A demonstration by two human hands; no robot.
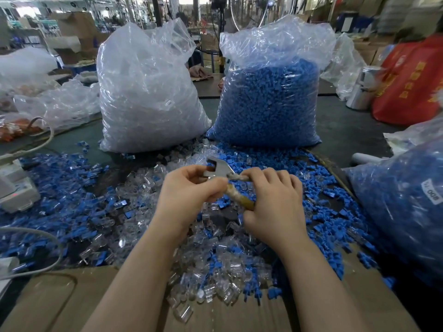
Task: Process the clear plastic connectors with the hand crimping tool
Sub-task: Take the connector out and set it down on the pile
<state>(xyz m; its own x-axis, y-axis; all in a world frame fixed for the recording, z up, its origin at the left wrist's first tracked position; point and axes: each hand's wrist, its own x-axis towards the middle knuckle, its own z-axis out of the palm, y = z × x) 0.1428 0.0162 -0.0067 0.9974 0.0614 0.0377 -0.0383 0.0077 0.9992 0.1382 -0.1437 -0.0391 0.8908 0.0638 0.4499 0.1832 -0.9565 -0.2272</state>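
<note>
A hand crimping tool [219, 167] with grey metal jaws and tape-wrapped handles is held over the table's middle. My right hand [273, 200] grips its handles, fingers curled round them. My left hand [189, 190] is at the jaws with its fingers curled and pinched together; whatever it holds there is hidden by the fingers. Loose clear plastic connectors [208, 279] lie heaped below and around both hands, mixed with small blue plastic parts [72, 202].
A big bag of clear connectors [148, 92] and a big bag of blue parts [271, 99] stand behind. Another bag of blue parts [405, 207] is at the right, a white device [16, 188] with cables at the left, brown cardboard [72, 305] at the front.
</note>
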